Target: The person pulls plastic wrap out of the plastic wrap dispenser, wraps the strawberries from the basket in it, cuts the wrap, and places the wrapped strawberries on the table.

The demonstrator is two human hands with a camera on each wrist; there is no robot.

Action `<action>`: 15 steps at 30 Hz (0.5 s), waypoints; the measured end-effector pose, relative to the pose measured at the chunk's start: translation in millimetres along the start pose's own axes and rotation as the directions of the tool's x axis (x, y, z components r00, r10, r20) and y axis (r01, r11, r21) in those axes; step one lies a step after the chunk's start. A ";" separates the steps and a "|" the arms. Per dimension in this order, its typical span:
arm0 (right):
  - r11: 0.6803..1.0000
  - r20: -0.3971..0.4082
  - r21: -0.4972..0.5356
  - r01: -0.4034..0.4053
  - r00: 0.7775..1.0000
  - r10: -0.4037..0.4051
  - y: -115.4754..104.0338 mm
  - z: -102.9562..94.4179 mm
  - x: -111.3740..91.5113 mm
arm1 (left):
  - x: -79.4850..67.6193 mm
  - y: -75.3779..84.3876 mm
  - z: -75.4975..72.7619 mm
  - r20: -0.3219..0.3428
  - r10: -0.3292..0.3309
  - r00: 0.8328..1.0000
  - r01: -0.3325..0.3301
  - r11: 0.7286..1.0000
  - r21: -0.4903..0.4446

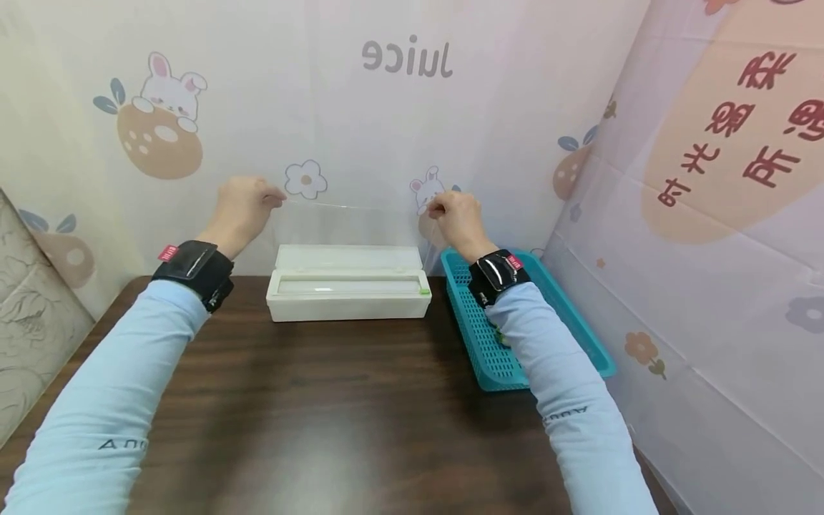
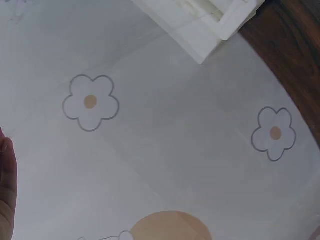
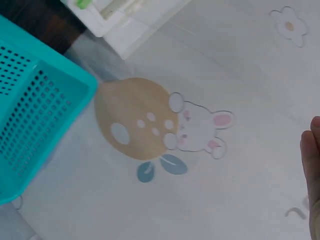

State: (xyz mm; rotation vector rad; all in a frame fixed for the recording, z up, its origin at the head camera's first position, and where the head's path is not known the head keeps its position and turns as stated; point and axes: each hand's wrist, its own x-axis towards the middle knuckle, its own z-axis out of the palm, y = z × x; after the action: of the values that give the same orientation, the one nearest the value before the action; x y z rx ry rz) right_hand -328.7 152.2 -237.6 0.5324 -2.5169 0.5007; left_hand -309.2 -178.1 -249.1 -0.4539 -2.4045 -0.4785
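Observation:
A sheet of clear plastic wrap [image 1: 350,225] stretches upright between both hands, above a white wrap dispenser box [image 1: 347,309] with its lid raised. My left hand [image 1: 241,211] pinches the film's upper left corner. At the upper right corner, my right hand [image 1: 458,223] pinches the film between thumb and fingers. Down toward the box the film runs slightly slack at the right side. In the left wrist view only part of the left hand [image 2: 7,175] shows at the edge; the right wrist view likewise catches a sliver of the right hand [image 3: 312,170].
A teal perforated basket [image 1: 582,332] stands right of the dispenser, partly covered by the right forearm, with something green [image 1: 501,336] inside. The box rests near the back of a dark wooden table [image 1: 322,415]. A printed curtain [image 1: 373,129] hangs close behind; another wall of it flanks the right.

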 end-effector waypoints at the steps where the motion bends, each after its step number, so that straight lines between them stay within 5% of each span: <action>1: 1.000 -0.005 0.003 0.011 1.000 -0.011 -0.6 -2.3 -1.8 | -1.1 1.3 -2.4 -0.008 0.008 1.000 -0.008 1.000 -0.002; 9: 0.988 -0.029 0.014 0.157 0.987 -0.156 -6.5 -17.7 -38.8 | -30.4 13.6 -22.6 -0.022 0.071 0.997 -0.072 0.996 -0.052; 15: 0.979 -0.020 0.009 0.202 0.979 -0.202 -13.0 -26.9 -75.4 | -65.7 22.8 -29.8 -0.084 0.205 0.975 -0.208 0.978 -0.032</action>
State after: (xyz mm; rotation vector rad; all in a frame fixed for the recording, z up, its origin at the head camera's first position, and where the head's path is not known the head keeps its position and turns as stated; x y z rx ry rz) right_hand -252.2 173.3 -254.5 0.7748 -2.4093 0.4400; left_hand -235.4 -184.4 -264.7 -0.6816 -2.2438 -0.4444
